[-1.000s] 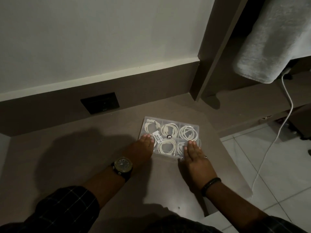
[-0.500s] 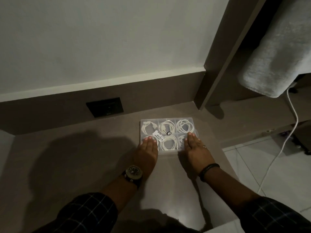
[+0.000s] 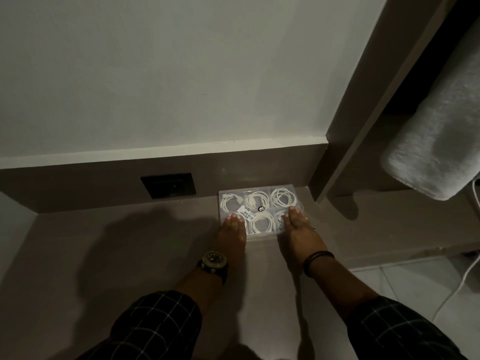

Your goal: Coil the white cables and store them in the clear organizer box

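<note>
The clear organizer box (image 3: 260,190) lies flat on the brown counter (image 3: 130,255), its far edge close to the back wall. Its lid is down, with a barcode sticker on it. Coiled white cables (image 3: 283,198) fill its compartments, one coil in each. My left hand (image 3: 232,233) lies flat on the box's near left corner, fingers straight and together. My right hand (image 3: 298,229) lies flat on the near right corner in the same way. Neither hand curls around the box. The hands hide parts of the two near corner compartments.
A black wall socket (image 3: 168,185) sits left of the box. A brown upright panel (image 3: 345,131) rises just right of it. A grey towel (image 3: 436,141) hangs at the right, with a white cord (image 3: 467,276) dangling over the tiled floor (image 3: 415,287).
The box has slid away from me across the counter to the back wall, with both flat hands staying on its near corners. My arms have stretched further forward.
</note>
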A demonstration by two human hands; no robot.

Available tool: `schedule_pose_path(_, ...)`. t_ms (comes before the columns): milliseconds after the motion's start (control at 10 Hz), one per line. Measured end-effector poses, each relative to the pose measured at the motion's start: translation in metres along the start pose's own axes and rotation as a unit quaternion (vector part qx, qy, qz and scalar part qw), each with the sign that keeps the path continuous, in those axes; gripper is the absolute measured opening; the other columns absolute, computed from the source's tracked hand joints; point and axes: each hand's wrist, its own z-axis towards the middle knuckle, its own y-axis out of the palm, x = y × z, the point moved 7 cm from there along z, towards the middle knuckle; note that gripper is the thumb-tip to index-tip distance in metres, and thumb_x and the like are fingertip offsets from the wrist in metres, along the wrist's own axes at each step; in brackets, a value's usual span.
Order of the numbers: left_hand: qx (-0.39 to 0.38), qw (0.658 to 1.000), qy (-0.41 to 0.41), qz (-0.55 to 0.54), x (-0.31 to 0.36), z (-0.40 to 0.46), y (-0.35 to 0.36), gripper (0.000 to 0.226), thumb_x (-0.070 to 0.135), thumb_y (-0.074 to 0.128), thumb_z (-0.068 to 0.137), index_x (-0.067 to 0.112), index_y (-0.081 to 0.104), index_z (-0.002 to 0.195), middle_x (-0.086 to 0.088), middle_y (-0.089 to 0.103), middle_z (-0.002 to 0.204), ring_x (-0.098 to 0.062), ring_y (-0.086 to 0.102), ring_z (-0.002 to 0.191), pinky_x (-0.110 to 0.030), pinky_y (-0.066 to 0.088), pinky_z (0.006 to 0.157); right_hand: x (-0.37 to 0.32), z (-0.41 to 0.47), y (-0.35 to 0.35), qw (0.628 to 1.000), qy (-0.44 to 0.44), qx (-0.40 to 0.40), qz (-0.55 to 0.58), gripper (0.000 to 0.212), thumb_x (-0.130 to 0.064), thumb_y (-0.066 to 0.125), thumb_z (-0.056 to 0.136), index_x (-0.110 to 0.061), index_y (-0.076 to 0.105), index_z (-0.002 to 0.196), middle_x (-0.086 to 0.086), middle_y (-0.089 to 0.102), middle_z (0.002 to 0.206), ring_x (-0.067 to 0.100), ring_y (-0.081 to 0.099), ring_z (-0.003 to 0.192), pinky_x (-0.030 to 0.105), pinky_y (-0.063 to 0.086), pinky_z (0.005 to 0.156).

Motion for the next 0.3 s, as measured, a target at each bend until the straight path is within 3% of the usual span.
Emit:
schedule_pose_path(100, 0.009, 0.999, 0.015, 0.04, 0.0, 0.005, 0.001, 0.046, 0.013, 0.037, 0.069, -0.006, 0.075, 0.085, -0.019, 0.076, 0.086, -0.03, 0.073, 0.084, -0.034, 0.058, 0.073, 0.003, 0.007, -0.001, 1.0, -0.001, -0.003, 0.008, 0.083, -0.024, 0.057, 0.087, -0.003, 0.004, 0.147, 0.019, -0.002, 0.159, 0.032, 0.001, 0.147, 0.037, 0.006, 0.121)
schedule_pose_path(200, -0.035, 0.998, -0.016, -0.04, 0.003, 0.0, 0.014, 0.046, 0.013, 0.071, 0.063, -0.013, 0.068, 0.101, -0.029, 0.07, 0.103, -0.041, 0.067, 0.097, -0.045, 0.056, 0.081, 0.004, 0.008, -0.001, 1.0, -0.006, -0.009, 0.011, 0.075, -0.025, 0.049, 0.092, -0.003, 0.004, 0.147, 0.019, -0.003, 0.159, 0.032, 0.0, 0.147, 0.038, 0.004, 0.12)
schedule_pose_path(300, -0.042, 0.994, -0.043, -0.092, -0.003, -0.004, 0.017, 0.093, 0.04, 0.075, 0.072, -0.01, 0.034, 0.138, -0.032, 0.034, 0.146, -0.043, 0.033, 0.135, -0.048, 0.032, 0.109, 0.004, 0.006, -0.005, 1.0, 0.002, -0.012, 0.023, 0.069, -0.032, 0.041, 0.095, -0.003, 0.006, 0.147, 0.019, -0.003, 0.159, 0.032, 0.0, 0.147, 0.039, 0.003, 0.12)
